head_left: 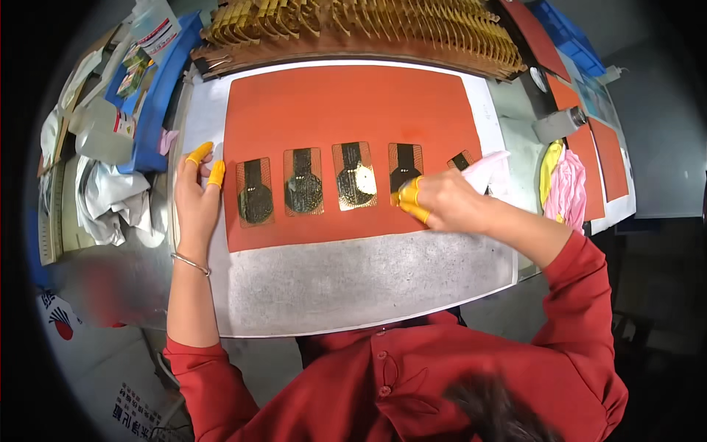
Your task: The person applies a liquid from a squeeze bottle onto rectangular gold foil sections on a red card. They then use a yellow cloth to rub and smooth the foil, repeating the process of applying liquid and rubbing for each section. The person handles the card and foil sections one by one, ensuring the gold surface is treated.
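Note:
Several thin rectangular plates with gold patterned borders lie in a row on an orange-red mat (353,103). Each bears a dark strip running into a round dark area; the third plate (355,177) shines brightly. My right hand (445,200), yellow finger cots on its fingertips, is closed over the lower right of the fourth plate (405,156); what its fingers hold, if anything, is hidden. Behind it, a fifth plate (460,160) is partly covered by a pale pink cloth (489,171). My left hand (197,193), also in finger cots, rests open at the mat's left edge, holding nothing.
A rack of many gold-coloured curved pieces (361,29) stands along the far edge. On the left are a blue tray (158,96), a plastic bottle (103,131) and white cloths (110,199). A grey bottle (560,125) and pink cloth (565,184) are at right.

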`<state>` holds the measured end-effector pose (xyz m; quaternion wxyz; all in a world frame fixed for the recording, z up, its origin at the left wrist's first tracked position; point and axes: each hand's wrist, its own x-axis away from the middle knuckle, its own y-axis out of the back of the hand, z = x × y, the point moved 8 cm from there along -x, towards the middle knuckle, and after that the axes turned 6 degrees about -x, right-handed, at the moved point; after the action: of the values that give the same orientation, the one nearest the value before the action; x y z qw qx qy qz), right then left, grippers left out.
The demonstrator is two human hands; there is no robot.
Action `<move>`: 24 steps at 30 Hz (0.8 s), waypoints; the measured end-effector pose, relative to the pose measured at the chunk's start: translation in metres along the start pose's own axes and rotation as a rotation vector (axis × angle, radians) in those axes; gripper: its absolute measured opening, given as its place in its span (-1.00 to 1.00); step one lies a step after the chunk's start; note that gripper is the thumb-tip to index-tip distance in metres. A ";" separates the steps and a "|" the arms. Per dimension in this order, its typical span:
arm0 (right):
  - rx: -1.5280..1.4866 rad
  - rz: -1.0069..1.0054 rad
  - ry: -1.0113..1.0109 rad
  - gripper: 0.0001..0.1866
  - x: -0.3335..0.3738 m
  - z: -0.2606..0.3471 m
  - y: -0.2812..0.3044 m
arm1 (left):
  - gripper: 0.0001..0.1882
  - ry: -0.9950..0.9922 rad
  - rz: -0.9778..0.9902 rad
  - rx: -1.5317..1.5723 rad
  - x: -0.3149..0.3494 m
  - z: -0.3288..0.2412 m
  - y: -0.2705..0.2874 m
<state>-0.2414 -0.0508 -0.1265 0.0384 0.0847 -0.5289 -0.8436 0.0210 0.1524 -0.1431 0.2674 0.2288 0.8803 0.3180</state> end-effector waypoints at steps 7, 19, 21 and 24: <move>0.090 -0.183 -0.290 -0.93 -0.025 -0.040 0.035 | -0.66 0.117 0.063 0.119 -0.007 -0.009 -0.008; -0.889 -0.433 -0.096 -0.91 0.104 0.088 0.055 | -0.23 -0.486 0.341 -0.151 0.041 -0.238 -0.099; -1.023 -0.501 -0.199 -0.94 0.121 0.077 0.056 | -0.12 -0.590 0.423 -0.157 0.054 -0.284 -0.149; -1.163 -0.622 -0.293 -0.97 0.147 0.062 0.052 | -0.05 -0.505 0.442 -0.250 0.069 -0.307 -0.202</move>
<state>-0.3990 -0.0408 -0.0686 -0.2392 0.0834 0.0605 -0.9655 -0.2676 -0.0826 -0.1023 0.4272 0.4507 0.6699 0.4069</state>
